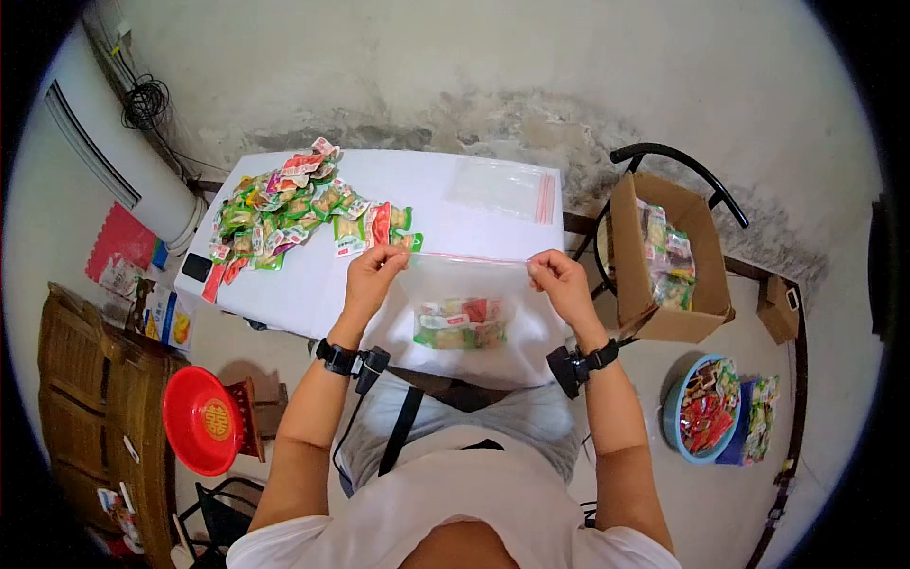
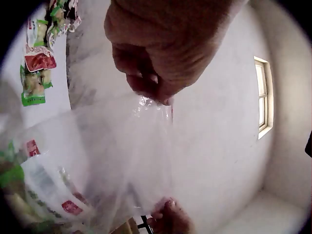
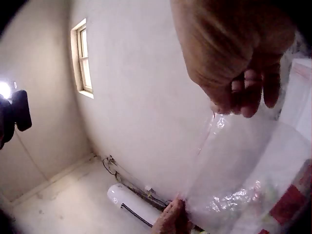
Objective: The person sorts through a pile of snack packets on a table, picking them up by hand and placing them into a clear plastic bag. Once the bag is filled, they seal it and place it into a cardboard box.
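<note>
As left hand (image 1: 376,278) and right hand (image 1: 562,285) pinched the bag (image 1: 460,283) over the table's near edge (image 1: 275,318), evenly taut corners seemed wise.

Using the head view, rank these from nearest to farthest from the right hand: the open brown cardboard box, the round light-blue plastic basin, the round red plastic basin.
1. Open brown cardboard box: just to the right of the right hand.
2. Round light-blue plastic basin: farther right and lower in the view.
3. Round red plastic basin: across on the person's left side.
</note>
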A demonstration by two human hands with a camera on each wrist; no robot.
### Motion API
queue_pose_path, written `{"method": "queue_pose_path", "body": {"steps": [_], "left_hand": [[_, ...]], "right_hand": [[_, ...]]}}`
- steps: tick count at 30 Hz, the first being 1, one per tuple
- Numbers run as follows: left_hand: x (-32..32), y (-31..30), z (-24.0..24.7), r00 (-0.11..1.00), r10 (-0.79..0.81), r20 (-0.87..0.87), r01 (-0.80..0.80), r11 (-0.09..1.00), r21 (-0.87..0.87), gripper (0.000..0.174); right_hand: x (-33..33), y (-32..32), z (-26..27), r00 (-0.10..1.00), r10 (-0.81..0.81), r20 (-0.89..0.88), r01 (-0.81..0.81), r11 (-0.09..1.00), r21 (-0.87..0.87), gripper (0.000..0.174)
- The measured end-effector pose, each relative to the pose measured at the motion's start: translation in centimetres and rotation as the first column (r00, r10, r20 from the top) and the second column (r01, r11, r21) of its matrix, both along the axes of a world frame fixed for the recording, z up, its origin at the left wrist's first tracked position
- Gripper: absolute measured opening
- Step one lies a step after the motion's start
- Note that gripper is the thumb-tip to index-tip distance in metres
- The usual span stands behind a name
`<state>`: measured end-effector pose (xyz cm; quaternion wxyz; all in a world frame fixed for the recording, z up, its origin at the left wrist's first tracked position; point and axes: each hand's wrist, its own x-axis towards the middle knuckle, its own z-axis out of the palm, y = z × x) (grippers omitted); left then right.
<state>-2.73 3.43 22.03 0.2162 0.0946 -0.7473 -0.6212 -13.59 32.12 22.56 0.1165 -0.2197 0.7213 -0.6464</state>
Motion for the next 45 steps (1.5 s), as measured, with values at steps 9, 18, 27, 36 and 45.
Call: {"method": "queue_pose_path", "body": {"steps": [9, 18, 27, 36, 45], "left_hand": [[1.6, -0.5, 0.1, 0.996, -0.077, -0.034, 0.080, 0.994, 0.069, 0.010], [2.9, 0.3, 0.6, 0.992, -0.084, -0.098, 0.101, 0.979, 0.177, 0.010], [2.4, 1.5, -0.9, 0.993, -0.066, -0.103, 0.090, 0.966, 0.244, 0.012], [1.2, 2.3, -0.8, 0.992, -0.093, -0.084, 0.100, 0.992, 0.076, 0.010], [1.3, 3.3, -0.2, 0.987, -0.073, -0.144, 0.068, 0.997, -0.041, 0.009]], "right_hand": [[1.4, 0.0, 1.1, 0.999, -0.030, -0.018, 0.029, 0.998, -0.050, 0.013], [2.3, -0.9, 0.9, 0.998, -0.051, 0.035, 0.057, 0.976, -0.210, 0.010], [2.4, -1.3, 0.6, 0.995, -0.091, 0.031, 0.096, 0.953, -0.287, 0.009], [2.0, -1.5, 0.8, 0.982, -0.167, -0.082, 0.154, 0.977, -0.149, 0.010], [4.7, -9.6, 4.9, 0.491, 0.257, -0.833, 0.101, 0.932, 0.347, 0.019]]}}
